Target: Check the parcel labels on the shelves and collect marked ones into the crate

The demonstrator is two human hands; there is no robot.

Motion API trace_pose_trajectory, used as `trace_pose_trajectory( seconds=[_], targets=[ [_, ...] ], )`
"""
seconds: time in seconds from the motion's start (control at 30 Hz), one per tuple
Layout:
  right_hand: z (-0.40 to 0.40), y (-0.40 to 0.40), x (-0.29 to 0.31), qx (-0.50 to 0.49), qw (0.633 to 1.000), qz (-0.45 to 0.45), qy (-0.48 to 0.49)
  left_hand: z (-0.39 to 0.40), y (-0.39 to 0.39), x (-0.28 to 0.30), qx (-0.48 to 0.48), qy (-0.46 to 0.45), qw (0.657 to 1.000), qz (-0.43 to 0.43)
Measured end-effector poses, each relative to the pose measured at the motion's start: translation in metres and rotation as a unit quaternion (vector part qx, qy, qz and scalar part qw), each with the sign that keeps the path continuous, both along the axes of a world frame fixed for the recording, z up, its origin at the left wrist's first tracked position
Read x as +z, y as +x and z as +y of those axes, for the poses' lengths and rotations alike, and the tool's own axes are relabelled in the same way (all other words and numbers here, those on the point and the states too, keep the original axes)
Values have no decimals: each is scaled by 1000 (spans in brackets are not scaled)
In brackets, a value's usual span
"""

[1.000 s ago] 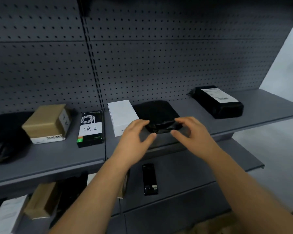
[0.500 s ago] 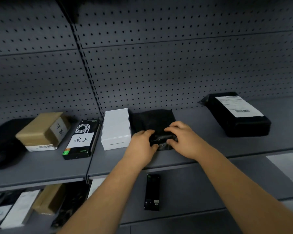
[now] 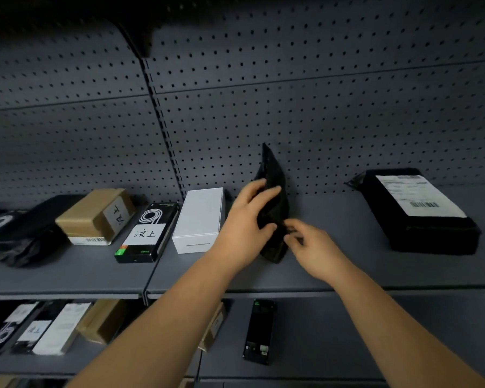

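Gripping a black parcel (image 3: 275,203) upright on the shelf (image 3: 333,264), the left hand (image 3: 244,228) is curling round it while the right hand (image 3: 311,247) is pinching its edge beside a white box (image 3: 199,219)

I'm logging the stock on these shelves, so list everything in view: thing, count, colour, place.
black soft parcel: 1, black, tipped up on edge on upper shelf, held
white box: 1, white, upper shelf, left of it
black labelled box: 1, black with white handwritten label, left of white box
brown box: 1, brown, further left
black bag: 1, black, upper shelf far left
large black parcel: 1, black with printed label, upper shelf right
slim black box: 1, black, lower shelf
lower-shelf parcels: several, mixed, lower left
hands: left and right, both gripping the soft parcel
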State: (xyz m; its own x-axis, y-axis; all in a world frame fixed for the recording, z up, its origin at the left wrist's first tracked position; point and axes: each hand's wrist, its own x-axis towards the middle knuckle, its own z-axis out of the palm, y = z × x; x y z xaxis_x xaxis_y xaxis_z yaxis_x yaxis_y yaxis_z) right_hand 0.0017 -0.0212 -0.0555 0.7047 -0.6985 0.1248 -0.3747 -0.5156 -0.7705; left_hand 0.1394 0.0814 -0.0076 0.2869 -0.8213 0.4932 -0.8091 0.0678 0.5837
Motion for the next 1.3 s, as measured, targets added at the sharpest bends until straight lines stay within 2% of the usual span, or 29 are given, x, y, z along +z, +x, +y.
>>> trace_pose_trajectory(
  seconds=[0.07, 0.2, 0.33, 0.4, 0.47, 0.53, 0.6, 0.67, 0.73, 0.8, 0.83, 0.9, 0.97, 1.17, 1.3],
  targets=[
    [-6, 1, 3, -28, 997, -47, 57, 5, 4, -6, -8, -33, 998, 51],
    [-11, 15, 19, -54, 965, -148, 210, 8, 13, -22, 17, -61, 978, 200],
    [-6, 38, 26, -66, 969, -103, 216, 2, 16, -32, 18, -46, 930, 364],
    [-1, 42, 27, -68, 956, -114, 261, -1, 17, -34, 39, -29, 940, 339],
    [2, 38, 29, -45, 919, -165, 355, -3, 16, -33, 56, -11, 962, 267],
    [-2, 27, 30, -49, 889, -208, 404, -6, 13, -32, 49, -3, 977, 209],
    [-12, 11, 30, -108, 878, -246, 396, -10, 10, -32, 18, 19, 992, 124],
    [-23, -7, 29, -175, 889, -244, 345, -14, 7, -37, -20, 74, 994, 79],
    [-29, -25, 27, -202, 934, -155, 250, -16, 6, -42, -25, 114, 989, 90],
    [-27, -36, 23, -201, 971, -12, 133, -19, 7, -47, -3, 128, 988, 90],
    [-25, -38, 21, -195, 976, 57, 79, -19, 7, -48, 7, 142, 986, 88],
    [-19, -37, 18, -186, 976, 109, 35, -17, 7, -48, 22, 169, 981, 94],
    [-17, -36, 19, -174, 979, 100, 42, -16, 7, -47, 36, 173, 976, 128],
    [-18, -30, 17, -101, 979, 6, 175, -11, 11, -45, 37, 132, 950, 281],
    [-16, -26, 14, -98, 974, -95, 183, 3, 12, -37, 40, 57, 951, 300]
  ],
)
